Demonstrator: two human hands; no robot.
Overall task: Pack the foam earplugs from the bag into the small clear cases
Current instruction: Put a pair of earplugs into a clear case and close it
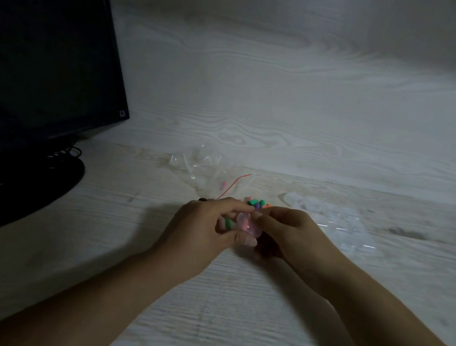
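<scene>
Both hands meet over the middle of the white wood-grain table (pixel 235 301). My left hand (pixel 206 227) pinches a small clear case (pixel 246 224) between thumb and forefinger, and a green earplug (pixel 228 223) sits tucked under its curled fingers. My right hand (pixel 288 233) grips the same case from the right, fingertips at its upper edge. Just beyond the hands lies a small heap of loose coloured earplugs (pixel 257 203). A clear zip bag (pixel 215 177) with a red seal strip lies behind them, one pink earplug inside.
A dark monitor (pixel 43 66) on a round black stand (pixel 20 186) fills the left side. Several clear cases in plastic wrap (pixel 337 222) lie to the right of the hands. A pale wall rises behind the table.
</scene>
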